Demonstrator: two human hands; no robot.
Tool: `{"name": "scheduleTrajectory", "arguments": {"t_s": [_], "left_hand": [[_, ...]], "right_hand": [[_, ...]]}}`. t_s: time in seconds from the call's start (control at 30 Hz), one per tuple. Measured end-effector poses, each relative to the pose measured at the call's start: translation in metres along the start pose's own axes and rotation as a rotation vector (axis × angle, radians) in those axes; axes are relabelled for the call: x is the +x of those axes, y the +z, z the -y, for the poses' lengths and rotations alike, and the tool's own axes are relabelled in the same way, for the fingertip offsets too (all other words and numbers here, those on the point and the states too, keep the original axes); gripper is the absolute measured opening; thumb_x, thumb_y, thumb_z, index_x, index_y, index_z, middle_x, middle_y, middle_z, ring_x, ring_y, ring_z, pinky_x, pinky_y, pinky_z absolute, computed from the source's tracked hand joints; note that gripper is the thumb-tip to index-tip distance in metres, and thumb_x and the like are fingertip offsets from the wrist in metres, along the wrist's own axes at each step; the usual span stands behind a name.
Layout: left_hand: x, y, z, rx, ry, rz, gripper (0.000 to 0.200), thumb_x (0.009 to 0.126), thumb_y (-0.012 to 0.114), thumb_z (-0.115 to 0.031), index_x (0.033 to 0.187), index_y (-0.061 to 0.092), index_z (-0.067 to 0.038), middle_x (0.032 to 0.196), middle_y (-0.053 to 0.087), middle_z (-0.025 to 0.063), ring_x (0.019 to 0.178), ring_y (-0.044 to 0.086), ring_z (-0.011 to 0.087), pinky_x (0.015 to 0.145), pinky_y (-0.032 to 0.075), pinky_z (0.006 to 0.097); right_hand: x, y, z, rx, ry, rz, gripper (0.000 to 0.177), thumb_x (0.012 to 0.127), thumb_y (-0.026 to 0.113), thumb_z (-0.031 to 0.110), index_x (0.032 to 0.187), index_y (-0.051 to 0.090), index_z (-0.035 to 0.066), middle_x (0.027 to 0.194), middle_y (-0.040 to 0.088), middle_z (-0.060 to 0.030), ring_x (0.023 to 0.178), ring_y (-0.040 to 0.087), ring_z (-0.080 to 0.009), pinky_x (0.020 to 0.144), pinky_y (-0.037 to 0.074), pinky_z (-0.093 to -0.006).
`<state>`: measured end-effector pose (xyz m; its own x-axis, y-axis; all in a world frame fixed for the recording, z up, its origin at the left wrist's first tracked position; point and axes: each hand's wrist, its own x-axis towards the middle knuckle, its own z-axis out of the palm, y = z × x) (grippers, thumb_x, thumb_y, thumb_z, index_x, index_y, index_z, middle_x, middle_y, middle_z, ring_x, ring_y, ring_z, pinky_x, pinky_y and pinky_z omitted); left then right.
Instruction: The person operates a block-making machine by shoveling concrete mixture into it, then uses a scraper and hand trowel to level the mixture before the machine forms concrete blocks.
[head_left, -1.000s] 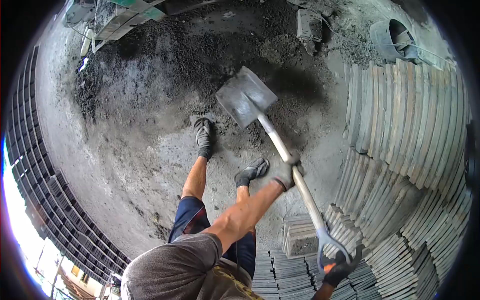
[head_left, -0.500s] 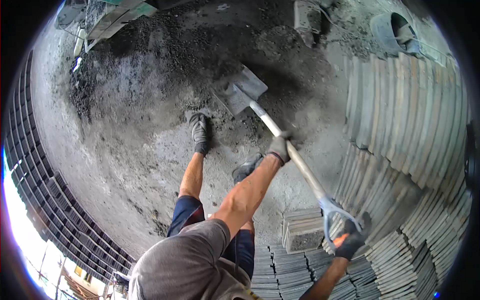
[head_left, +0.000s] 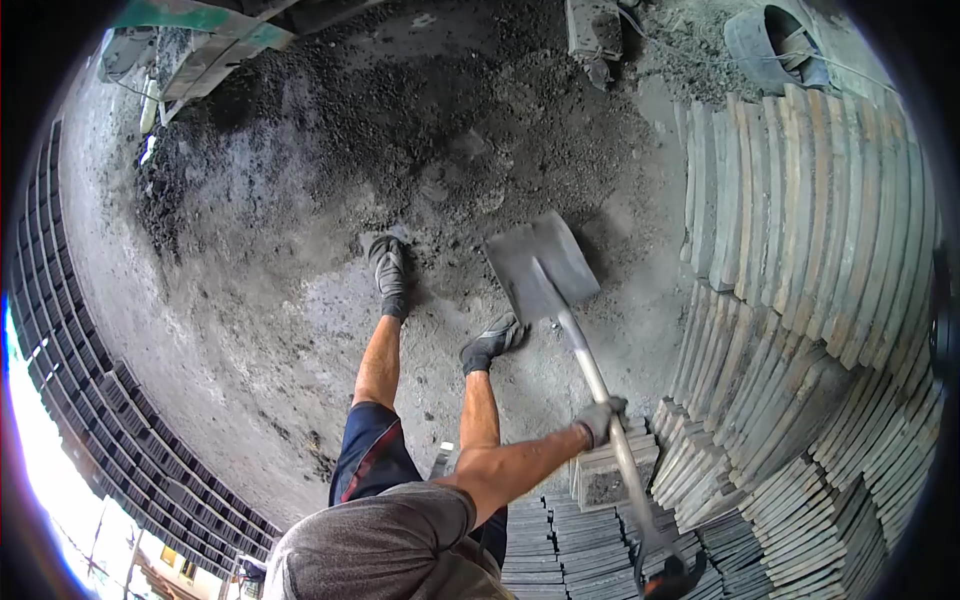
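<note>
A shovel (head_left: 588,365) with a wide, flat metal blade (head_left: 535,262) slants across the view, its blade over the gritty floor to the right of my feet. Gloved in grey, my left hand (head_left: 600,422) wraps round the pale shaft about midway. At the lower edge of the view, my right hand (head_left: 675,578), in a dark glove with an orange patch, is closed on the D-shaped handle. That hand is dim and partly cut off. Only the bare blade face shows, with no heap of material on it.
Dark loose grit (head_left: 430,110) spreads over the floor ahead. Stacked slabs (head_left: 800,200) stand along the right, and a smaller stack (head_left: 620,470) lies near the shaft. A bucket (head_left: 765,55) sits at the upper right, machinery (head_left: 215,50) at the upper left.
The shovel has been drawn back toward me and to the right, out of the dark grit. Both hands moved down and kept their hold; my right foot now shows fully.
</note>
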<state>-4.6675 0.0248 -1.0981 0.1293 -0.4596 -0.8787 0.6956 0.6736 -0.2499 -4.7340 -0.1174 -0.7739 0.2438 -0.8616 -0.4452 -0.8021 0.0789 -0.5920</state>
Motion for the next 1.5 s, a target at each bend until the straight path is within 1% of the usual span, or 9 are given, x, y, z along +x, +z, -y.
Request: {"name": "scheduleTrajectory", "arguments": {"t_s": [0.07, 0.23, 0.47, 0.6, 0.77, 0.9, 1.07, 1.23, 1.5], "left_hand": [[0.012, -0.027, -0.078, -0.04, 0.126, -0.009, 0.007, 0.084, 0.057, -0.01, 0.085, 0.054, -0.004, 0.071, 0.057, 0.0104, 0.064, 0.061, 0.0242, 0.064, 0.058, 0.0424], [0.049, -0.082, -0.236, -0.234, 0.266, -0.08, 0.015, 0.086, 0.062, -0.017, 0.086, 0.052, -0.005, 0.061, 0.051, 0.0067, 0.05, 0.054, 0.0215, 0.049, 0.056, 0.0428], [0.007, -0.066, -0.205, -0.227, 0.302, -0.011, 0.019, 0.084, 0.062, -0.025, 0.076, 0.049, -0.014, 0.056, 0.045, -0.0001, 0.048, 0.049, 0.0153, 0.045, 0.046, 0.0323], [-0.017, -0.044, -0.117, -0.104, 0.295, -0.025, 0.015, 0.085, 0.061, -0.016, 0.083, 0.049, -0.008, 0.06, 0.049, 0.0047, 0.051, 0.052, 0.0186, 0.049, 0.049, 0.0332], [-0.031, -0.012, -0.005, -0.213, -0.071, -0.066, 0.013, 0.084, 0.061, -0.011, 0.09, 0.053, -0.003, 0.067, 0.054, 0.0095, 0.053, 0.057, 0.0225, 0.049, 0.055, 0.0386], [0.006, -0.03, -0.05, -0.071, 0.12, -0.065, 0.015, 0.085, 0.061, -0.014, 0.085, 0.053, -0.001, 0.065, 0.055, 0.0112, 0.055, 0.059, 0.0226, 0.053, 0.057, 0.0394], [0.034, -0.089, -0.269, -0.135, 0.28, -0.025, 0.017, 0.086, 0.059, -0.019, 0.083, 0.051, -0.005, 0.061, 0.053, 0.0079, 0.047, 0.053, 0.0228, 0.054, 0.056, 0.0426], [0.004, -0.083, -0.301, -0.202, 0.393, 0.004, 0.017, 0.083, 0.063, -0.022, 0.08, 0.052, -0.009, 0.057, 0.051, 0.0048, 0.045, 0.052, 0.0208, 0.045, 0.05, 0.0376], [-0.084, -0.102, -0.302, -0.273, 0.524, -0.044, 0.014, 0.087, 0.058, -0.027, 0.083, 0.054, -0.014, 0.053, 0.044, -0.0017, 0.048, 0.049, 0.0171, 0.046, 0.047, 0.0314]], "right_hand": [[0.043, 0.03, -0.073, -0.317, -0.472, 0.209, 0.06, 0.077, 0.063, 0.002, 0.132, 0.04, 0.004, 0.116, 0.051, -0.0165, 0.087, 0.057, -0.0212, 0.069, 0.051, -0.0338], [-0.011, 0.225, -0.011, -0.094, -0.077, 0.22, 0.065, 0.067, 0.059, -0.012, 0.129, 0.044, 0.002, 0.121, 0.051, -0.0096, 0.088, 0.055, -0.0186, 0.073, 0.047, -0.0275], [0.007, 0.155, -0.068, -0.26, -0.609, 0.241, 0.067, 0.072, 0.06, -0.012, 0.134, 0.041, 0.001, 0.109, 0.054, -0.0101, 0.063, 0.051, -0.0134, 0.05, 0.042, -0.0256], [-0.005, 0.067, -0.064, -0.077, -0.203, 0.23, 0.063, 0.078, 0.063, 0.0, 0.136, 0.039, 0.001, 0.114, 0.052, -0.0079, 0.075, 0.049, -0.0119, 0.06, 0.041, -0.0226], [-0.028, -0.031, -0.032, -0.336, -0.101, 0.04, 0.057, 0.082, 0.06, 0.021, 0.136, 0.04, 0.019, 0.069, 0.06, -0.0097, 0.067, 0.06, -0.0332, 0.056, 0.054, -0.0347], [-0.005, 0.051, -0.037, -0.126, -0.148, 0.041, 0.05, 0.086, 0.055, 0.026, 0.133, 0.041, 0.013, 0.084, 0.06, -0.013, 0.074, 0.06, -0.0243, 0.055, 0.049, -0.0313], [-0.018, 0.227, -0.036, -0.016, 0.076, 0.215, 0.05, 0.076, 0.065, 0.006, 0.124, 0.049, 0.005, 0.103, 0.057, -0.0122, 0.09, 0.058, -0.0225, 0.065, 0.052, -0.0303], [-0.046, 0.25, -0.038, -0.126, -0.521, 0.257, 0.056, 0.073, 0.063, -0.004, 0.126, 0.046, 0.0, 0.123, 0.049, -0.0099, 0.101, 0.052, -0.0225, 0.078, 0.048, -0.0326], [-0.073, 0.232, -0.036, -0.226, -0.679, 0.488, 0.068, 0.076, 0.073, 0.009, 0.132, 0.037, -0.005, 0.114, 0.048, -0.011, 0.085, 0.05, -0.0158, 0.074, 0.045, -0.0288]]}}
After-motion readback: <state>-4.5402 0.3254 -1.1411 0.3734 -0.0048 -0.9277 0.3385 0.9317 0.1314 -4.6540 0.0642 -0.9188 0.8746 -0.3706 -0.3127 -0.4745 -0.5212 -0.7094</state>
